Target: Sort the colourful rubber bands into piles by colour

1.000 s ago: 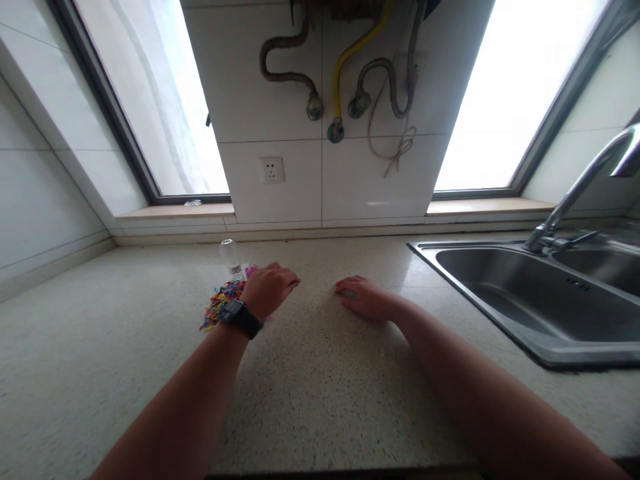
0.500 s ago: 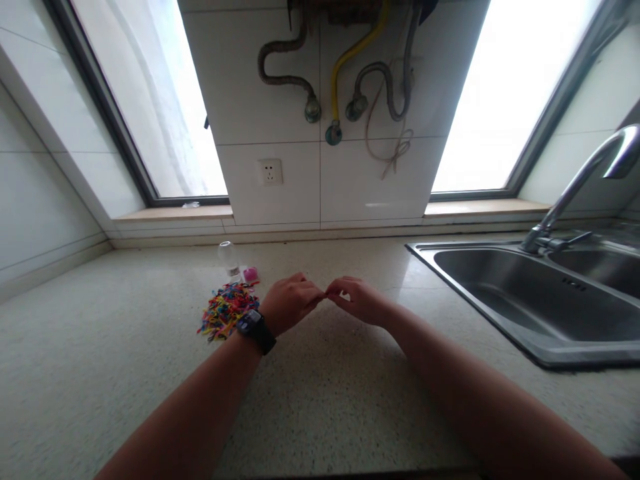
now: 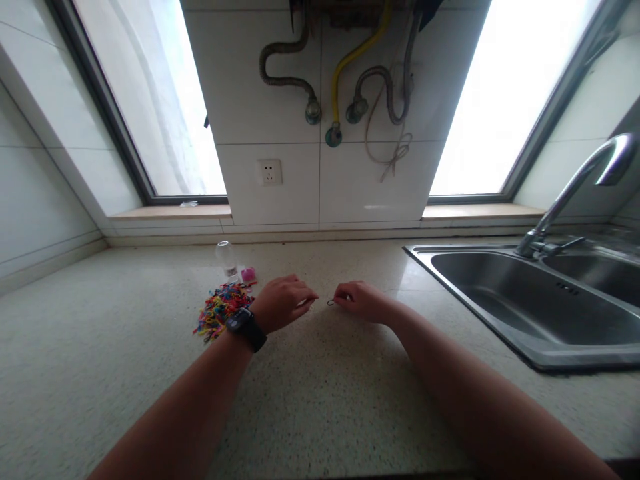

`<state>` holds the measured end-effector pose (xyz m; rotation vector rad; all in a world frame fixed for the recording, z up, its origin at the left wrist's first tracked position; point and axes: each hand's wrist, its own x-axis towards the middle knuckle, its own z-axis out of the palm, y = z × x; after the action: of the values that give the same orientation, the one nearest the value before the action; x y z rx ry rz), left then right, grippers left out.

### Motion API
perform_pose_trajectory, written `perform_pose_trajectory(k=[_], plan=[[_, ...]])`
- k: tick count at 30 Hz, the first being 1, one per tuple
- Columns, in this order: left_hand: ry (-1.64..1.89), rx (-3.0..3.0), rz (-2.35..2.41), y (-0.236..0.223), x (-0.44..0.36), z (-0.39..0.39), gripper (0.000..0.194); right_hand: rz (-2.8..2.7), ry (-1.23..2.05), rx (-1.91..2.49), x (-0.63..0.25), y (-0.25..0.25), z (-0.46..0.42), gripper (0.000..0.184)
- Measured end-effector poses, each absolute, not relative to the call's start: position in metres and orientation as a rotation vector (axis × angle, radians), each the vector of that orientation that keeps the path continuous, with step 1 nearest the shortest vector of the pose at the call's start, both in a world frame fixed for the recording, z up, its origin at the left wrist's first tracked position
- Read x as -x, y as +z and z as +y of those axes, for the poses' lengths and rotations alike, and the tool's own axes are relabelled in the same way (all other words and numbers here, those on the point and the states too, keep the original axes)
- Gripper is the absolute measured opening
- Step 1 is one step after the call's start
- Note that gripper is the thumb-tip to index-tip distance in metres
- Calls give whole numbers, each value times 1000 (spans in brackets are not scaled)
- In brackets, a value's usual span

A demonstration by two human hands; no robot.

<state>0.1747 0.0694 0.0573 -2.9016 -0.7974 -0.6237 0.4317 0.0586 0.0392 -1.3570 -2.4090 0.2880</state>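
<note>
A pile of small coloured rubber bands (image 3: 219,309) lies on the speckled countertop (image 3: 310,393), just left of my left hand (image 3: 283,303). That hand wears a black watch and its fingers are pinched together; what they hold is too small to name. My right hand (image 3: 361,301) rests on the counter a little to the right, its fingertips pinching a small dark rubber band (image 3: 331,303). Behind the pile stand a small clear bottle (image 3: 227,258) and a pink cap (image 3: 248,274).
A steel sink (image 3: 540,300) with a curved tap (image 3: 575,190) fills the right side. Tiled wall with a socket (image 3: 269,171), hoses and pipes (image 3: 345,80) stands behind, with a window on each side.
My left hand left the pile and met my right hand at the middle; the two have since drawn slightly apart, and a small dark band now shows at my right fingertips.
</note>
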Motion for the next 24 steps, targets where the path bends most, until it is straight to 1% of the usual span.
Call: perform_pose_trajectory(k=[5, 12, 17, 21, 24], plan=[[-597, 2899, -815, 59, -173, 70, 23, -2462, 252, 1453, -437, 39, 60, 20], [-566, 2899, -842, 56, -170, 71, 24, -2437, 181, 1587, -445, 40, 62, 31], [-509, 2875, -783, 47, -180, 70, 23, -2425, 223, 1585, -446, 41, 61, 29], [-482, 2714, -780, 34, -198, 54, 23, -2413, 235, 1562, -446, 39, 61, 27], [-468, 2650, -619, 28, -208, 40, 19, -2409, 235, 1526, -447, 35, 63, 26]])
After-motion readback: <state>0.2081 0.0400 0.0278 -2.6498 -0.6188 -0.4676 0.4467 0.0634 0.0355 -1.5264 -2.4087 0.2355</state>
